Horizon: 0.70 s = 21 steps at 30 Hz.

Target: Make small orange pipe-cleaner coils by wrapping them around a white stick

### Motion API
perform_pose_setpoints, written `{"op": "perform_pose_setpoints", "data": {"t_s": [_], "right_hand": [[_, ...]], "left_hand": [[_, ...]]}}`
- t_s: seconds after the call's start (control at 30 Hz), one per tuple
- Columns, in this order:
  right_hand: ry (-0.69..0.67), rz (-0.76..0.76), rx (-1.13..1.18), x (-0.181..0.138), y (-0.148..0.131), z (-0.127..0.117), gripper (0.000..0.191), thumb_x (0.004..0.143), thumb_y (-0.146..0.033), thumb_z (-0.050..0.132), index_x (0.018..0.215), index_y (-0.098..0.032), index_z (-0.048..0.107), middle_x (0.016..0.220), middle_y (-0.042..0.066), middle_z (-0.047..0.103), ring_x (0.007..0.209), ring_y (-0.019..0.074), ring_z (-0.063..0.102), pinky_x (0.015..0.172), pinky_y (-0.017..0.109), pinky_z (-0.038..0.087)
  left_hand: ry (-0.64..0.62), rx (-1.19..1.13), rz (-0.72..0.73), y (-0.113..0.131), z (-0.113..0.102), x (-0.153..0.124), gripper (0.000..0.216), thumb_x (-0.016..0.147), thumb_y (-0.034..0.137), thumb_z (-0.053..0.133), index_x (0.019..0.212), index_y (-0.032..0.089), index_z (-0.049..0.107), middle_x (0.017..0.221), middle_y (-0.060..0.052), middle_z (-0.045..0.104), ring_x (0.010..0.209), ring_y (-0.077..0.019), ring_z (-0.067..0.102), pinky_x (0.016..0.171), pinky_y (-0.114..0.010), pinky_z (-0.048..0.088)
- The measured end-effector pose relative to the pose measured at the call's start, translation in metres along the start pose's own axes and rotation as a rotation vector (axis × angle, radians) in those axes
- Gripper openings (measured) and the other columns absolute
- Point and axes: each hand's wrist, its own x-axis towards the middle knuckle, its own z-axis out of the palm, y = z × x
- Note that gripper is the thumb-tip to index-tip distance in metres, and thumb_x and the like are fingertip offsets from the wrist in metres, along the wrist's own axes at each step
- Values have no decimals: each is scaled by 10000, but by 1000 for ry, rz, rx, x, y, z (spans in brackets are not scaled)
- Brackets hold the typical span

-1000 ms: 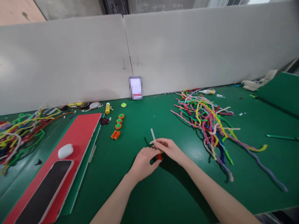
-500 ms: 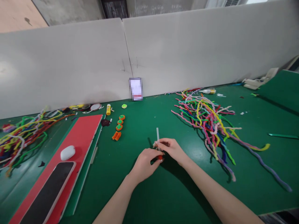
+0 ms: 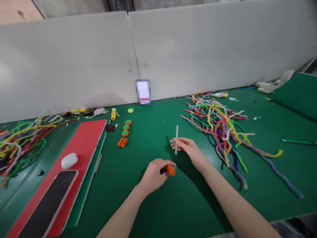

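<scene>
My left hand (image 3: 154,175) is closed around a small orange fuzzy piece (image 3: 170,170) with a dark end, low over the green table (image 3: 153,211). My right hand (image 3: 188,149) pinches a thin translucent white stick (image 3: 176,138), held nearly upright a short way beyond and to the right of the left hand. The two hands are apart. A row of small orange and green finished pieces (image 3: 125,132) lies to the left of the hands.
A heap of coloured pipe cleaners (image 3: 220,127) spreads on the right, another pile (image 3: 22,138) at the far left. A red board (image 3: 74,155) carries a phone (image 3: 47,205) and a white earbud case (image 3: 69,160). A yellow glue bottle (image 3: 113,114) and white partition panels (image 3: 173,53) stand behind.
My hands were joined over the orange piece with the stick; now my right hand has lifted the stick away up and right, and my left hand keeps the orange piece.
</scene>
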Motion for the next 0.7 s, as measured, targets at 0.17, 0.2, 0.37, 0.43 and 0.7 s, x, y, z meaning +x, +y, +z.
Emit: {"op": "perform_pose_setpoints", "data": {"t_s": [0.17, 0.2, 0.37, 0.43, 0.7], "right_hand": [[-112, -61, -275, -3, 4, 5, 366, 752, -422, 532, 937, -111, 587, 660, 55, 649, 475, 105, 524, 442, 217, 376], [-111, -76, -346, -4, 5, 6, 382, 767, -426, 515, 987, -118, 565, 635, 41, 641, 434, 101, 502, 433, 221, 373], [68, -258, -810, -7, 7, 2, 378, 802, -411, 483, 1089, -171, 539, 610, 10, 613, 450, 126, 512, 490, 242, 376], [144, -337, -898, -8, 5, 1, 345, 815, -398, 467, 1055, -172, 569, 633, 22, 606, 511, 142, 532, 529, 252, 381], [-242, -314, -444, -25, -7, 21, 325, 851, -407, 410, 954, -172, 610, 800, 44, 632, 710, 147, 577, 588, 237, 427]], "left_hand": [[168, -344, -273, -2, -13, 6, 202, 749, 316, 570, 874, 168, 627, 711, -19, 667, 633, -134, 604, 636, -237, 477], [171, -392, -308, -1, -14, 7, 218, 743, 336, 578, 858, 157, 623, 675, -18, 658, 617, -132, 602, 623, -233, 478], [141, -507, -381, 1, -15, 8, 251, 731, 381, 590, 748, 131, 580, 489, 16, 574, 460, -95, 525, 518, -201, 438], [104, -527, -401, 2, -16, 8, 289, 760, 418, 546, 717, 132, 562, 429, 34, 531, 393, -78, 477, 476, -192, 404], [-12, -419, -394, 1, -15, 6, 343, 714, 468, 570, 601, 159, 474, 389, 73, 428, 334, -58, 399, 395, -175, 313]]}}
